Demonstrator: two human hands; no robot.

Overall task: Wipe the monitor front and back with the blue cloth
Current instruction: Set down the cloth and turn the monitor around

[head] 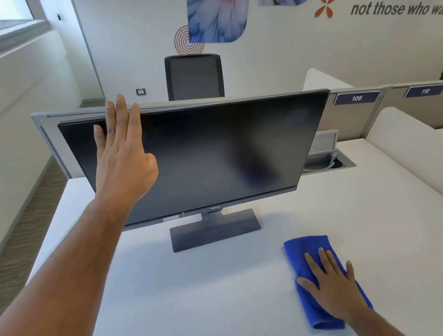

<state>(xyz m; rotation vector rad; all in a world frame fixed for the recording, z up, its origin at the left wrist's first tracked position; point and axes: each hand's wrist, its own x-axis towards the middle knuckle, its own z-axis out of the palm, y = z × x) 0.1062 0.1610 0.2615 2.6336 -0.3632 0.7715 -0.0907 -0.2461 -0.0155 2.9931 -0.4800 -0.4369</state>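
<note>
A black monitor [221,153] with a dark, switched-off screen stands on its flat grey base [215,227] in the middle of the white desk [177,304]. My left hand [122,156] is raised in front of the screen's upper left part, fingers straight, the fingertips reaching the top edge; I cannot tell whether the palm touches the glass. A folded blue cloth [307,247] lies flat on the desk to the right of the base. My right hand [332,285] rests flat on top of that cloth, fingers spread and straight.
A grey partition [69,115] runs behind the monitor, with an open cable hatch [328,162] at its right. A black office chair [193,75] stands beyond the partition. Labels 109 and 110 mark neighbouring desks at the right. Carpeted floor drops off at the left.
</note>
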